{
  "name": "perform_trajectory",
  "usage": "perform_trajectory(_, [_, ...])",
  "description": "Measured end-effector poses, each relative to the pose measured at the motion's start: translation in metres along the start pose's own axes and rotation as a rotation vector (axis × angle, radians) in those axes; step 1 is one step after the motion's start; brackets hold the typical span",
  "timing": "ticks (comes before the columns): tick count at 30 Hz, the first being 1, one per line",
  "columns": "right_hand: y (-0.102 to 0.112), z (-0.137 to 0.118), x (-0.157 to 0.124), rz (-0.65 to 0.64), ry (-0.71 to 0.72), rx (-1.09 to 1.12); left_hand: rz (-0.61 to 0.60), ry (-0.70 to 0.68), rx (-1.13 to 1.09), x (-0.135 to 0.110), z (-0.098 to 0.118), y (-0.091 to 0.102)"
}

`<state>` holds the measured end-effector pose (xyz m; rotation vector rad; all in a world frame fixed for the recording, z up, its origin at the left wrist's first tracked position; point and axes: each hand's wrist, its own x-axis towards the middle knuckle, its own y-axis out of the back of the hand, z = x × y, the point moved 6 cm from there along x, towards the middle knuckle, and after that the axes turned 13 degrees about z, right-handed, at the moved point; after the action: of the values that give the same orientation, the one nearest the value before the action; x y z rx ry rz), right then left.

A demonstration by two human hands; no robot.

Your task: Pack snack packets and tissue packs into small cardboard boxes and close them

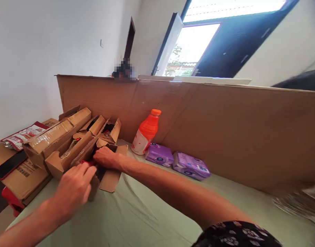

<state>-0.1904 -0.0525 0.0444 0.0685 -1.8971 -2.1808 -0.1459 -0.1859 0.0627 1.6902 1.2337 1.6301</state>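
Observation:
My right hand (105,157) reaches down into an open cardboard box (112,181) with its flap spread out. Its fingers are curled and partly hidden by the box, so what they grip does not show. My left hand (75,185) is closed at the near side of that box, slightly blurred, fingers bent beside a small red thing (85,162). I cannot make out what it holds. Several other torn-open cardboard boxes (71,151) stand close together just beyond my hands, with dark openings and some contents inside.
An orange bottle (148,132) stands against a tall cardboard panel (224,130), beside two purple packs (190,166). At the left, a red-and-white pouch (25,135) and a dark flat object (10,164) lie on a carton (28,178). A green cloth (147,212) covers the table.

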Motion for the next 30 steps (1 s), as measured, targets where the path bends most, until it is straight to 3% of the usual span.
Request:
perform_trajectory(3, [0.016, 0.019, -0.013, 0.144, -0.164, 0.124, 0.344, -0.066, 0.038, -0.031, -0.005, 0.021])
perform_trajectory(5, [0.034, 0.033, -0.022, 0.294, -0.289, 0.202, 0.472, -0.098, 0.076, -0.041, -0.014, 0.025])
perform_trajectory(9, [0.074, 0.054, -0.06, 0.638, -0.476, 0.315, 0.465, -0.124, 0.121, -0.032, -0.015, 0.024])
perform_trajectory(13, [0.107, 0.082, -0.15, 1.1, -0.617, 0.655, 0.48, -0.098, 0.107, -0.026, -0.002, 0.045])
perform_trajectory(14, [0.111, 0.091, -0.174, 1.142, -0.639, 0.725, 0.517, -0.088, 0.097, -0.027, -0.003, 0.055])
perform_trajectory(15, [0.112, 0.101, -0.197, 1.124, -0.676, 0.738, 0.561, -0.054, 0.088, -0.028, -0.008, 0.066])
perform_trajectory(17, [0.111, 0.119, -0.234, 0.964, -0.782, 0.641, 0.592, 0.136, 0.063, -0.027, -0.036, 0.083])
perform_trajectory(18, [0.11, 0.125, -0.249, 0.881, -0.836, 0.565, 0.562, 0.264, 0.046, -0.025, -0.056, 0.087])
perform_trajectory(20, [0.109, 0.13, -0.267, 0.779, -0.904, 0.44, 0.391, 0.486, 0.002, -0.015, -0.101, 0.079])
perform_trajectory(22, [0.108, 0.125, -0.264, 0.751, -0.888, 0.413, 0.167, 0.555, -0.03, 0.002, -0.135, 0.057])
perform_trajectory(24, [0.104, 0.112, -0.239, 0.721, -0.801, 0.456, -0.053, 0.557, -0.053, 0.02, -0.157, 0.03])
perform_trajectory(27, [0.099, 0.086, -0.171, 0.649, -0.618, 0.47, -0.316, 0.551, -0.08, 0.035, -0.171, -0.006])
perform_trajectory(30, [0.096, 0.053, -0.085, 0.548, -0.356, 0.386, -0.46, 0.568, -0.087, 0.039, -0.172, -0.033])
